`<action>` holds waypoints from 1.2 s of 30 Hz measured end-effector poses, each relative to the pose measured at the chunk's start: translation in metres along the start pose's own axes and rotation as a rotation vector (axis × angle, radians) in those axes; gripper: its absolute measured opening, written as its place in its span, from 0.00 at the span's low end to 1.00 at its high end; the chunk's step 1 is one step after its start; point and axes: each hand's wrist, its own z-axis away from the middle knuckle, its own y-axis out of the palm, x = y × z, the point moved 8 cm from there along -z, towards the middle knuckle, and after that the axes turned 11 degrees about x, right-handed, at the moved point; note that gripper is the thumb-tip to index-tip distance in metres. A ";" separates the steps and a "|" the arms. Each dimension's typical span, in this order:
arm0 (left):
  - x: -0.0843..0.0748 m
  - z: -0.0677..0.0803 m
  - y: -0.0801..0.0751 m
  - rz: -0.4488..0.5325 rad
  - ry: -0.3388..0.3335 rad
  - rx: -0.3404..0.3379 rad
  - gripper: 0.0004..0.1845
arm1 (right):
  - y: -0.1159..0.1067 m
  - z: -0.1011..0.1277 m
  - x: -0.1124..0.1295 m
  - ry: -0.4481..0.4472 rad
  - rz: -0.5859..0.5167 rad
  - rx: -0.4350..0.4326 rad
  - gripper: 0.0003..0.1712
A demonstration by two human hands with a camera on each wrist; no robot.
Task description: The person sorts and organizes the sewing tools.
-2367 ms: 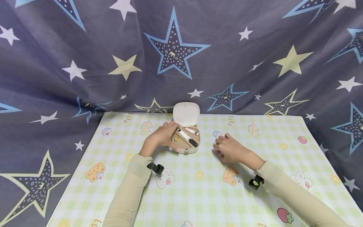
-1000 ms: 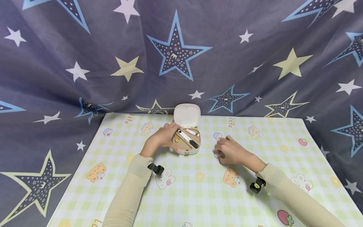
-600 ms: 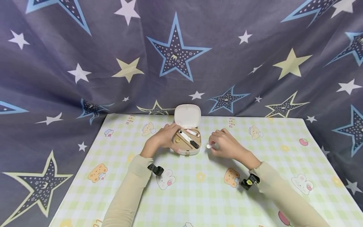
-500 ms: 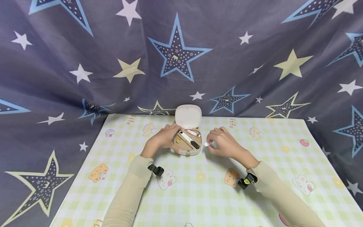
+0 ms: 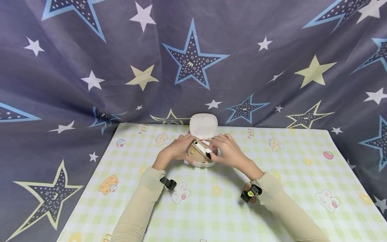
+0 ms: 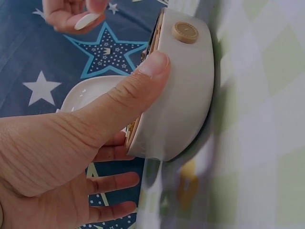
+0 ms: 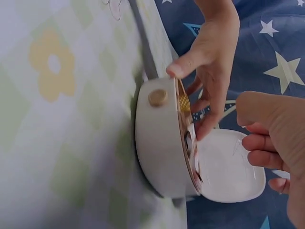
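Note:
A small white jewellery box (image 5: pixel 203 165) with a tan, divided inside stands with its lid (image 5: pixel 203 125) raised. My left hand (image 5: pixel 178 149) grips the box's left side, thumb on the front rim in the left wrist view. Inside lie a gold ring (image 5: pixel 192 152), a white-and-black slim tool (image 5: pixel 199 147) and a pinkish-white stick (image 5: pixel 206 142), partly covered by my right hand (image 5: pixel 226 151). That hand hovers over the right part of the box and pinches a small white oval piece (image 6: pixel 87 21) between thumb and finger; its kind does not show.
The box rests near the back of a table with a green-checked cartoon cloth (image 5: pixel 193 208). A dark star-printed curtain (image 5: pixel 242 67) hangs right behind the table. Black cameras are strapped on both wrists.
My right hand has risen from the cloth and moved left with the white piece, ending over the box. My left hand keeps its grip. The head view has shifted slightly.

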 end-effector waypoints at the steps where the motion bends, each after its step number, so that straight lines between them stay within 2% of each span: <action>1: 0.000 0.000 0.001 0.000 0.002 0.000 0.58 | 0.002 -0.002 0.002 -0.001 -0.002 -0.002 0.05; 13: -0.004 0.003 -0.001 -0.029 0.021 -0.015 0.57 | 0.033 -0.017 0.008 0.041 -0.132 0.052 0.05; 23: -0.003 0.002 -0.001 -0.023 0.035 -0.037 0.57 | 0.052 -0.022 0.009 0.023 -0.117 0.074 0.06; 29: -0.003 0.004 -0.001 -0.017 0.028 -0.042 0.57 | 0.058 -0.022 0.012 -0.008 -0.074 0.100 0.06; 36: -0.005 0.005 -0.001 -0.020 0.027 -0.040 0.59 | 0.059 -0.020 0.013 0.003 -0.037 0.102 0.06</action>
